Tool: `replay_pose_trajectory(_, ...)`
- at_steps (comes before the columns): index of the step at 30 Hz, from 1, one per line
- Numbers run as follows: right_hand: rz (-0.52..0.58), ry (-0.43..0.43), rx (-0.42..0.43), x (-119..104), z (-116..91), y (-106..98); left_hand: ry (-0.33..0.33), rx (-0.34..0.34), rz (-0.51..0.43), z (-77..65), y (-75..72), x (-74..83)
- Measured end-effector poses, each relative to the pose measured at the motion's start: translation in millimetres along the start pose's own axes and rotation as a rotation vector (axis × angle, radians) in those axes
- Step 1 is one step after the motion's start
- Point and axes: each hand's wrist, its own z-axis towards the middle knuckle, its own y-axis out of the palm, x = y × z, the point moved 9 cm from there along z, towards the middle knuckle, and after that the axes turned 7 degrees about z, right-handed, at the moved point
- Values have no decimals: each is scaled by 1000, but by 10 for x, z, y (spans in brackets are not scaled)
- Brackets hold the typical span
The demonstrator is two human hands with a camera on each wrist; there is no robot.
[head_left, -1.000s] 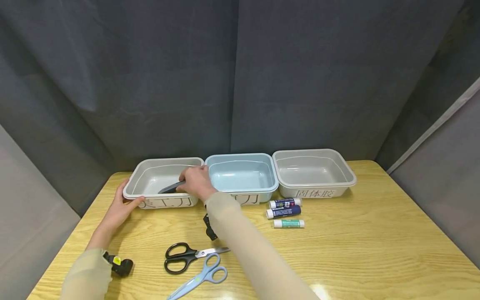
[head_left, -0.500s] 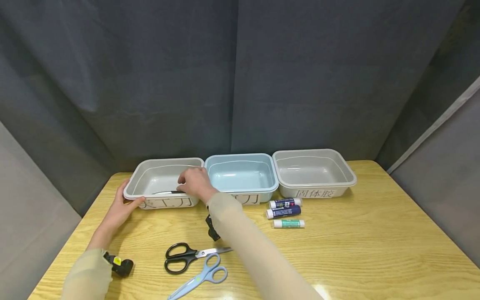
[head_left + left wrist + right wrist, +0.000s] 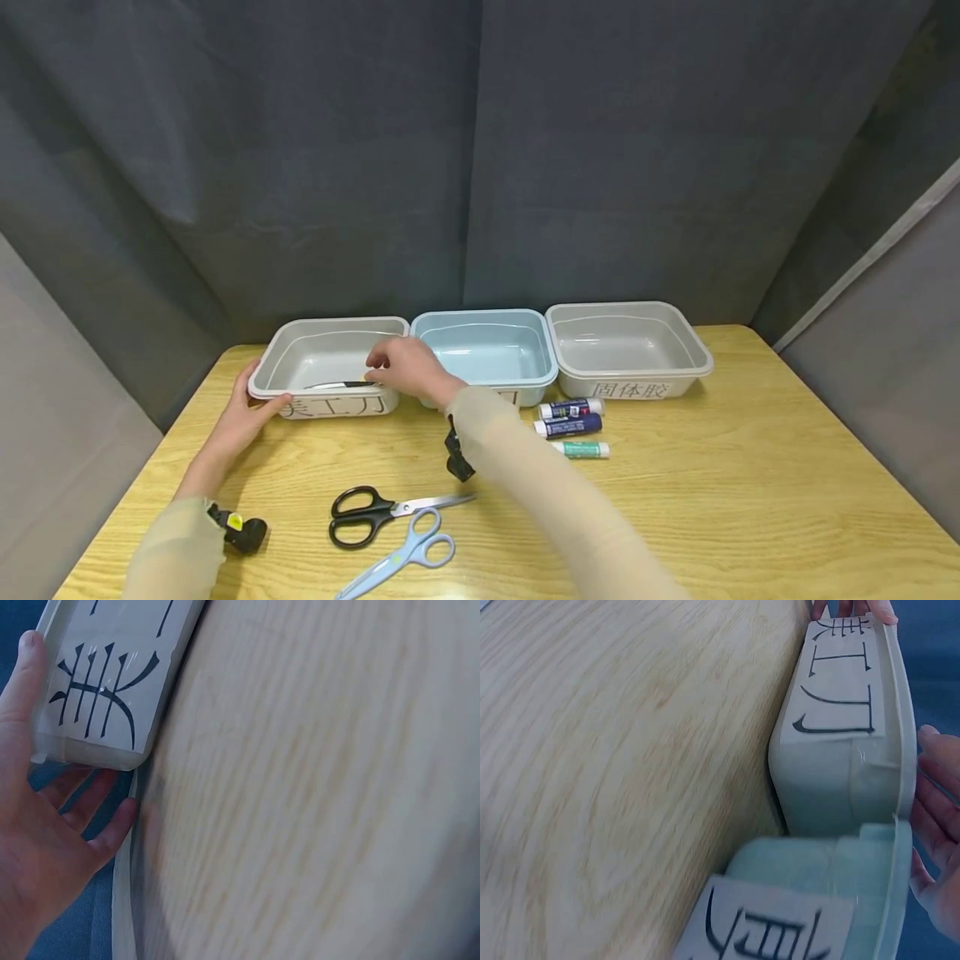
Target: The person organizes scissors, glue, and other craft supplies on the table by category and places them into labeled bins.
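Observation:
My left hand (image 3: 236,417) holds the left end of the grey plastic bin (image 3: 327,407), thumb at its front rim and fingers round the side. In the left wrist view its fingers (image 3: 94,799) reach about the bin's corner. Inside that bin, close behind the front wall, lies a dark utility knife (image 3: 337,385), partly hidden by the rim. Over the bin's right end is my right hand (image 3: 412,367), its loosely bent fingertips near the knife's end. The right wrist view shows the right hand (image 3: 943,799) beside the rim with nothing seen between its fingers.
A light blue bin (image 3: 487,354) and another grey bin (image 3: 630,383) continue the row rightward, all labelled in front. Several glue sticks (image 3: 570,426) lie before them. Black-handled scissors (image 3: 382,510) and light blue scissors (image 3: 408,552) lie nearer. A dark curtain (image 3: 337,167) hangs behind.
My right hand has lowered the utility knife into the left grey bin and let go of it, then shifted slightly right. My left hand keeps its place at the bin's end.

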Motion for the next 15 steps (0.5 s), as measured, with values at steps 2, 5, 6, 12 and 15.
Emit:
replay_pose_trajectory(2, 32, 1, -13, 26, -45, -35, -1, -3, -1, -2, 6, 9)
replay_pose_trajectory(5, 55, -18, -30, 33, -117, -84, -3, -9, -4, -9, 14, 24)
replay_pose_trajectory(6, 59, -29, -39, 25, -146, -98, -2, -10, -7, -11, 16, 28)
replay_pose_trajectory(12, 34, -124, -67, -22, -340, -183, 4, -21, -11, -4, 32, 51)
replay_pose_trajectory(15, 13, -168, -65, -18, -450, -215, 12, -19, -10, 5, 26, 69)
